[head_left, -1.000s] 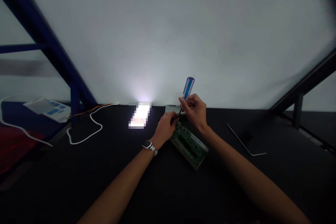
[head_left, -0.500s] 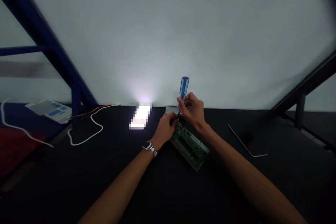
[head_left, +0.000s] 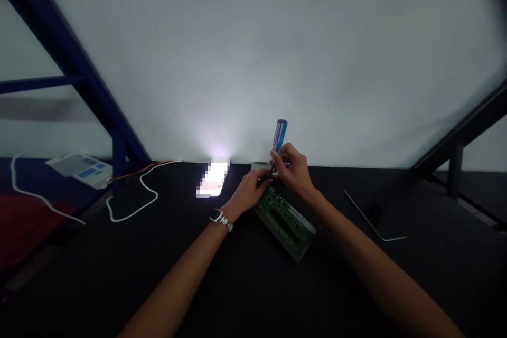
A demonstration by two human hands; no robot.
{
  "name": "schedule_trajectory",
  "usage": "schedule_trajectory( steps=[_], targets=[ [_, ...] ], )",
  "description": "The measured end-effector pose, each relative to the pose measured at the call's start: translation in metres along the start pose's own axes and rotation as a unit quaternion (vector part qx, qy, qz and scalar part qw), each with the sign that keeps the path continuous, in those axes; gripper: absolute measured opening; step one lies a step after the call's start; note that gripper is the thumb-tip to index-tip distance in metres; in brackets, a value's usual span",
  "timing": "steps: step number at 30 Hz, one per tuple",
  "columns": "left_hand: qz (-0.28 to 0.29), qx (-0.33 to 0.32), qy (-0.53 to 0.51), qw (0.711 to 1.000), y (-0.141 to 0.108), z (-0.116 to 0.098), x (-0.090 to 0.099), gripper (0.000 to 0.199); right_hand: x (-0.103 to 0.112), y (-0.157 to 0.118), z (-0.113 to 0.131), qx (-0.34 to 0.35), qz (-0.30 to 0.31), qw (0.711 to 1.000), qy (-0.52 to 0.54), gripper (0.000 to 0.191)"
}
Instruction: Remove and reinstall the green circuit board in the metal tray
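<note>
A green circuit board [head_left: 288, 221] with a pale metal edge lies slantwise on the black tabletop. My left hand [head_left: 250, 189], with a wristwatch on the wrist, is closed at the board's far end, thumb and fingers gripping there; what lies under the fingertips is partly hidden. In my right hand [head_left: 295, 170] is a screwdriver [head_left: 280, 133] with a blue and clear handle, pinched near the base of the handle. It stands nearly upright, leaning slightly right at the top. Its shaft points down beside my left fingertips, and the tip is hidden.
A brightly lit, blurred-out phone-like panel [head_left: 214, 177] lies left of my hands. A white cable [head_left: 152, 202] curls beside a white and blue card-like piece [head_left: 85, 169]. To the right lies a thin bent rod [head_left: 366, 217]. A pale wall [head_left: 253, 53] rises behind the table.
The screwdriver's handle has tilted a little to the right and turned in my right fingers. My left hand stays at the board's far end. The whole view has shifted slightly.
</note>
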State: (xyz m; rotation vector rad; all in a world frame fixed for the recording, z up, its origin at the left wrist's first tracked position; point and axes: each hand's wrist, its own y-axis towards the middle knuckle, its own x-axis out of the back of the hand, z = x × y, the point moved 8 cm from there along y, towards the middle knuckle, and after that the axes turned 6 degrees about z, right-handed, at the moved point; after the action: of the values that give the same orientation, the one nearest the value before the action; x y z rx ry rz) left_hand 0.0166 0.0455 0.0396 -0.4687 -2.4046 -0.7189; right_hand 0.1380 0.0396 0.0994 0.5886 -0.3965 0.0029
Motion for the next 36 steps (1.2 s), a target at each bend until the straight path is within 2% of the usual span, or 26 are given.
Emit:
schedule_trajectory(
  steps=[3,5,9,12,20,23,29,32,36],
  targets=[
    [0.05,-0.015,-0.028,0.998,0.007,-0.002,0.0,0.024,0.0,0.001,-0.002,-0.008,0.019,1.0,0.016,0.029],
    [0.058,-0.012,-0.043,0.997,0.008,0.001,0.0,0.024,-0.002,0.002,-0.004,-0.018,0.042,0.998,0.044,0.029],
    [0.003,0.002,-0.06,0.998,0.004,0.008,0.004,0.023,-0.006,0.001,-0.011,-0.045,0.085,0.991,0.095,0.035],
    [-0.027,0.003,-0.059,0.998,0.002,0.009,0.004,0.02,-0.003,-0.003,-0.018,-0.065,0.067,0.992,0.081,0.042],
    [-0.063,0.003,-0.03,0.998,0.002,0.009,0.005,0.012,-0.003,-0.006,-0.022,-0.05,0.03,0.997,0.052,0.03],
    [-0.07,0.017,-0.019,0.997,0.002,0.01,0.006,0.014,-0.004,-0.006,-0.021,-0.05,0.04,0.997,0.047,0.028],
    [0.0,-0.024,0.004,1.0,0.002,0.003,0.005,0.02,-0.007,-0.005,-0.016,-0.03,0.097,0.995,0.004,0.019],
    [0.027,-0.016,0.002,0.999,0.002,0.007,0.004,0.022,-0.011,-0.004,-0.014,-0.018,0.128,0.992,-0.003,0.018],
    [0.02,-0.005,0.001,1.0,0.004,0.014,0.003,0.018,-0.013,-0.003,-0.013,-0.019,0.148,0.989,-0.014,0.019]
  ],
)
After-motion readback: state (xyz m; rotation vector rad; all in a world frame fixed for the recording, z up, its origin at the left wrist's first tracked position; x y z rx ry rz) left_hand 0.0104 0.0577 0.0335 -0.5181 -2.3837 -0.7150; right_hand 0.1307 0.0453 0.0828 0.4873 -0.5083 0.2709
